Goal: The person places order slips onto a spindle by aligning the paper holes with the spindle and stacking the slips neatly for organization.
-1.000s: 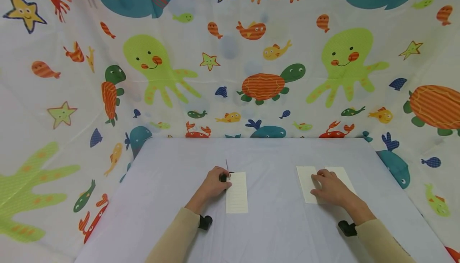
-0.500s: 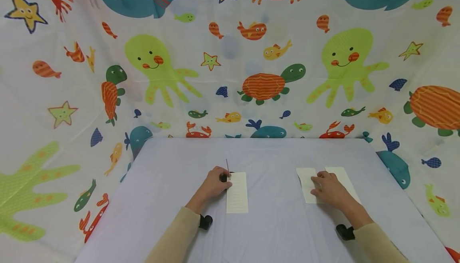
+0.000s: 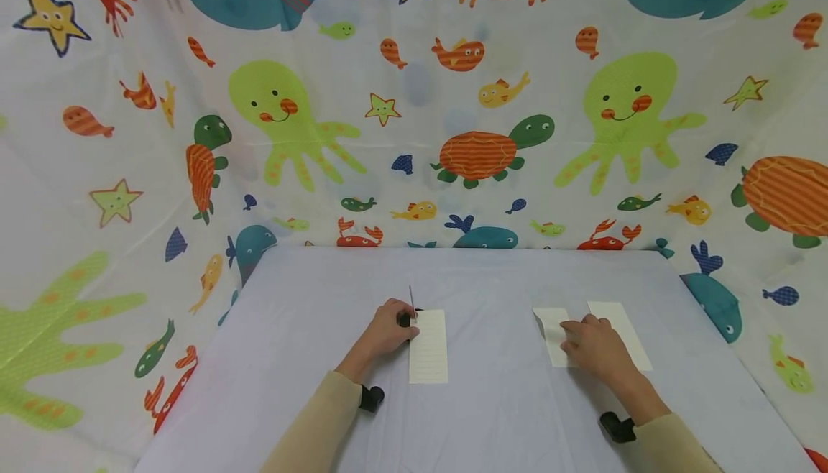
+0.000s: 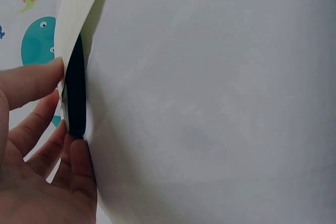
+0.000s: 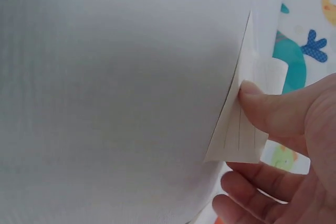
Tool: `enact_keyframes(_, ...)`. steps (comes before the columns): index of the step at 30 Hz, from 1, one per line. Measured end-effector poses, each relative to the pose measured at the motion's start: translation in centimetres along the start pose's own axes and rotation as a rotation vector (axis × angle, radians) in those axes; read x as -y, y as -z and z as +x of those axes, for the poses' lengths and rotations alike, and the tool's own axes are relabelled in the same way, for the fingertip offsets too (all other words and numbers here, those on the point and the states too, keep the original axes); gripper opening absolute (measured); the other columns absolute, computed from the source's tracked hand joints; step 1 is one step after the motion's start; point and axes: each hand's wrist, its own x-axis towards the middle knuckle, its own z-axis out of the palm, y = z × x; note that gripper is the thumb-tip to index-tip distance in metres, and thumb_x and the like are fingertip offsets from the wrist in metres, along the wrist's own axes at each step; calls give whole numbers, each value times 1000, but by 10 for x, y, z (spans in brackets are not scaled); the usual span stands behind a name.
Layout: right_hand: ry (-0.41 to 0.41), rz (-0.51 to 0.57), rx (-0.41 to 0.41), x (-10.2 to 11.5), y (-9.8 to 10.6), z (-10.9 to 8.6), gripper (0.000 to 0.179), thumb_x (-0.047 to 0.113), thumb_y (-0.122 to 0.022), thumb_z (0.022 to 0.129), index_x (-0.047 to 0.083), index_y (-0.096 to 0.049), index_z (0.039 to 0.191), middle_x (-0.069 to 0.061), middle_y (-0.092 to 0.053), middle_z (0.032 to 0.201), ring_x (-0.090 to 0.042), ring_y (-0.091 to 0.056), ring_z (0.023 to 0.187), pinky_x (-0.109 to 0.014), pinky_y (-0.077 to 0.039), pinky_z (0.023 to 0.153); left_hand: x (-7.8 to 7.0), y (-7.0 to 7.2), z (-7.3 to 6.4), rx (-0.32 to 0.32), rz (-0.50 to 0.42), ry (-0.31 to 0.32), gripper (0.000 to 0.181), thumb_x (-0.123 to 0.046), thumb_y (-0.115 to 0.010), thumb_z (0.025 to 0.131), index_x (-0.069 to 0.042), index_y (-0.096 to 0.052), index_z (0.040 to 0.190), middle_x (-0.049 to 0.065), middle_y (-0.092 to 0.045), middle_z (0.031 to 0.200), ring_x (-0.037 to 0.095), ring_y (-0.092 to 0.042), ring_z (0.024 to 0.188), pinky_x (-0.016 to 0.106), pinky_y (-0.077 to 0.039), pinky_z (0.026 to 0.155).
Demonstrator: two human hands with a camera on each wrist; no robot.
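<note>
In the head view, my left hand grips the left edge of a narrow cream lined paper. A thin line stands up above these fingertips. The left wrist view has my thumb on the paper, with a dark flat piece beside it; its kind is unclear. Over on the right, my right hand pinches a cream sheet whose left side curls up. Faint lines mark this sheet in the right wrist view, under my thumb. A second cream sheet lies partly behind the hand.
White cloth covers the table. A curtain printed with sea animals hangs behind and at both sides. Black wrist devices sit at both cuffs.
The left side of the sheet under my right hand has curled up from lying flat. My right hand has shifted slightly left and toward me. The left hand stays in place.
</note>
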Motion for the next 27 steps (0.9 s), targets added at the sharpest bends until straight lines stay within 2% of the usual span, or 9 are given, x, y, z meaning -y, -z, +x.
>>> enact_keyframes(3, -53, 59, 57, 1, 0, 3, 42, 15, -75, 88, -4, -66, 124, -21, -61, 98, -33, -56, 84, -51, -49, 74, -2, 0, 0, -2, 2, 9, 23, -14, -78, 88, -7, -67, 107, 12, -56, 125, 29, -52, 109, 50, -45, 102)
enact_keyframes(6, -101, 160, 92, 1, 1, 6, 49, 14, -74, 87, -8, -61, 130, -31, -62, 111, -42, -60, 97, -55, -50, 83, -4, 0, -1, -3, -9, 23, 23, -14, -78, 88, -7, -67, 108, 12, -56, 125, 29, -52, 110, 50, -44, 102)
enact_keyframes(9, -127, 252, 92, 3, 1, 7, 54, 13, -76, 86, -10, -58, 132, -34, -61, 120, -45, -60, 106, -57, -50, 86, -6, 1, -2, -2, -15, 21, 24, -13, -78, 88, -6, -66, 108, 13, -56, 124, 30, -52, 109, 51, -44, 102)
enact_keyframes(13, -165, 349, 74, 8, 3, 5, 51, 15, -76, 87, -8, -60, 130, -30, -63, 115, -37, -59, 99, -53, -50, 81, -6, 0, -1, -2, -9, 21, 24, -13, -77, 88, -6, -66, 108, 13, -56, 123, 30, -51, 108, 51, -45, 101)
enact_keyframes(19, -239, 473, 18, 15, 0, 5, 32, 14, -75, 89, -3, -67, 114, -20, -64, 109, -32, -58, 99, -42, -49, 77, -5, -1, -2, -15, -12, 8, 22, -12, -77, 88, -7, -67, 106, 12, -56, 121, 29, -51, 108, 50, -44, 100)
enact_keyframes(23, -272, 530, -10, 17, -4, 7, 23, 11, -75, 88, -3, -69, 106, -15, -65, 102, -29, -59, 94, -35, -47, 70, -6, 1, -4, -22, -31, -12, 20, -10, -77, 87, -6, -66, 103, 12, -57, 120, 30, -50, 109, 51, -43, 100)
enact_keyframes(27, -278, 567, -16, 22, -7, 8, 22, 10, -74, 88, -3, -70, 104, -13, -65, 98, -26, -59, 89, -33, -47, 68, -6, 2, -5, -25, -29, -6, 20, -10, -77, 87, -6, -67, 103, 11, -58, 120, 29, -50, 110, 51, -42, 100)
